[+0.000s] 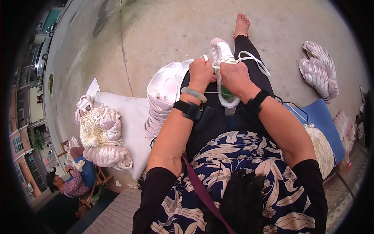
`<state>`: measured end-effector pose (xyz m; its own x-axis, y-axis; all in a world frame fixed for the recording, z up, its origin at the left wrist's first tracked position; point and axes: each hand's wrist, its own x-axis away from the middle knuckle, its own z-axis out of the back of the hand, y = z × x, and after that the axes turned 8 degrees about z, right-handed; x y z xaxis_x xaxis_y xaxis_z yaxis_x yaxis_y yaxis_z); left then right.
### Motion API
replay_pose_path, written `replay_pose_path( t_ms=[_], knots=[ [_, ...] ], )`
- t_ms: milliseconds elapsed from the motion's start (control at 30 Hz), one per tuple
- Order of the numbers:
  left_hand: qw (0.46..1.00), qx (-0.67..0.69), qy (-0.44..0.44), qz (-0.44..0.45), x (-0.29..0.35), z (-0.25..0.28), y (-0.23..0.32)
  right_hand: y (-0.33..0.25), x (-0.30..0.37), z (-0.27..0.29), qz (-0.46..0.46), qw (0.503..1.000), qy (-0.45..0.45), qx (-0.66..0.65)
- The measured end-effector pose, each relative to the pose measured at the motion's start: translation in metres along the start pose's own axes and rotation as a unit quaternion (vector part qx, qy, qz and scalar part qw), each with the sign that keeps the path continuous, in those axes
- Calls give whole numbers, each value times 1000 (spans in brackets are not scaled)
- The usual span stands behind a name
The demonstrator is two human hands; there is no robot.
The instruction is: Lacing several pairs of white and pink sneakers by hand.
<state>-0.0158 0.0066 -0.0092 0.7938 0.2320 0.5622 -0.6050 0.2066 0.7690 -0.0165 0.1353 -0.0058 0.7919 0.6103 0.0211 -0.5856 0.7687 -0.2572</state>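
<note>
A white sneaker (223, 50) with a pink toe rests between my thighs, its toe pointing away from me and its heel close to my lap. Green shows inside its opening. My left hand (200, 73) is closed at the shoe's left side, gripping a white shoelace (205, 58) that passes over its fingers. On the right side of the tongue, my right hand (235, 79) is closed with its fingertips at the lacing; a long lace loop (257, 61) hangs out beyond it, over my right leg. My fingers partly hide the eyelets.
Stacked pinkish-white shoe pieces (161, 97) stand left of my leg. A pale sheet (134, 109) farther left carries bundled laces (95, 126) and more pieces. At right, white laces (321, 148) lie by a blue board (325, 117); shoe bundles (319, 68) lie beyond. Another person (76, 181) sits far left.
</note>
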Motion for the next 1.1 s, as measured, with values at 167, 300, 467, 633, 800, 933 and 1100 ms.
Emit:
replay_pose_path(
  t_ms=[167,300,467,633,800,933,1100],
  knots=[
    [998,65,5,17,-1,2,-4,6,6,1,19,1000,1,22],
    [989,146,-18,34,0,4,-1,13,26,25,8,1000,-22,-13],
    [973,226,-21,46,1,1,0,64,89,43,-6,997,7,76],
    [974,224,18,41,4,-1,3,145,188,60,-115,985,38,121],
    [966,252,52,1,2,-1,-2,176,252,56,-209,970,74,103],
    [957,277,75,-36,4,-2,-1,175,237,38,-175,979,-79,72],
    [965,246,74,-59,10,-4,-1,135,147,40,-15,994,102,-26]
  ],
)
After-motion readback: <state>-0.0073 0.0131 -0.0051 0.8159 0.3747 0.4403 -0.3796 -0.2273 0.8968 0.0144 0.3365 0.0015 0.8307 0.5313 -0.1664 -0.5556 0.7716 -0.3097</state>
